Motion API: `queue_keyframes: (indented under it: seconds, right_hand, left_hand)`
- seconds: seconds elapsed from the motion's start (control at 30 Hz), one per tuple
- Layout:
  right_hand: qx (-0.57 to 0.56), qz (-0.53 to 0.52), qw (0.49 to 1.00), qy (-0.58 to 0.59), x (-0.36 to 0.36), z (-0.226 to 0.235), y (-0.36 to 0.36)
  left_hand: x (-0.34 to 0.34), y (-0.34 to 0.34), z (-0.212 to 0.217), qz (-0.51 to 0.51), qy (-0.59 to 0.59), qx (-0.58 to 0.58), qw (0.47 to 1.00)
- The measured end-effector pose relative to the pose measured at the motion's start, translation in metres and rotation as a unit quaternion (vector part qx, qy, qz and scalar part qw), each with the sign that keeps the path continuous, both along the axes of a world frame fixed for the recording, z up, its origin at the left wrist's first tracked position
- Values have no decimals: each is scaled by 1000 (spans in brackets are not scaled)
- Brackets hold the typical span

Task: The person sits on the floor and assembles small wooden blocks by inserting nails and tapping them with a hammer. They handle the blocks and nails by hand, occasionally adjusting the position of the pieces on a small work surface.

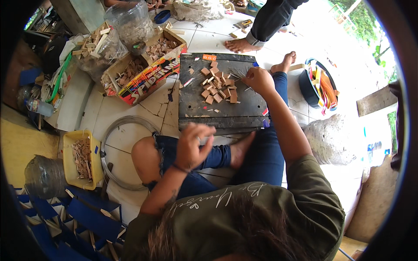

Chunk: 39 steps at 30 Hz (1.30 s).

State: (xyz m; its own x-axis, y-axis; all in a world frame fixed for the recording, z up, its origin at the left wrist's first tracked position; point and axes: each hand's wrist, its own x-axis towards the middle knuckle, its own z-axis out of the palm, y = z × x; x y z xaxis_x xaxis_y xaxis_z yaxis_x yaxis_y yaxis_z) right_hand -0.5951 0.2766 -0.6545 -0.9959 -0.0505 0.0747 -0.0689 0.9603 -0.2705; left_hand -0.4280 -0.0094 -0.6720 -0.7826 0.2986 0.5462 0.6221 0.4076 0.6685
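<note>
On top of a low black table (196,111) lies a loose heap of small wooden blocks (209,99), most of them square and brownish, with some narrow pale sticks among them. Just to the right of the heap, a bunch of thin grey wires (236,73) is spread on the same surface, near the far right corner. The right hand (260,81) is at these wires, with the fingers bent down and the tips close together, so its grip is narrow; whether a wire is held between the tips, I cannot tell. The left hand (194,145) is raised in front of the near edge of the table, above the lap, and it is a little blurred. Its grip is rather wide, with the thumb apart from the fingers, and I see no thing held in it. To the left of the table, on the tiled floor (87,113), stands a printed cardboard box (150,80) which contains many more wooden pieces. Nearer to the person, also at the left, are a coil of wire (104,163) and a yellow tub (68,150) with small wooden pieces inside. At the right side stands a dark round tub (308,91), filled with coloured strips (324,87). Beyond the table, another person's bare foot (242,45) rests on the floor.
</note>
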Motion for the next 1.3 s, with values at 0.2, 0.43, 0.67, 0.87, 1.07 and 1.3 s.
queue_keyframes:
  seconds: [0.2, 0.43, 0.67, 0.87, 1.07, 1.3]
  right_hand:
    - [-106, 10, 994, -1, -5, 0, 6]
    - [-258, 33, 964, -48, 0, 6, 23]
    - [-398, -27, 917, 6, 25, 13, 12]
    - [-325, 65, 931, 152, 92, -6, -17]
    - [-404, 4, 900, 165, 111, -17, -25]
    - [-410, 52, 895, 168, 133, -14, -40]
  left_hand:
    - [-75, 5, 5, 168, 41, -112, 979]
    - [-92, 21, -8, 218, 10, -130, 967]
    - [-87, 25, -7, 238, -12, -117, 964]
    - [-79, 27, -4, 225, -10, -131, 965]
    - [-76, 31, -7, 224, -4, -139, 965]
    - [-69, 33, -7, 162, -96, 31, 982]
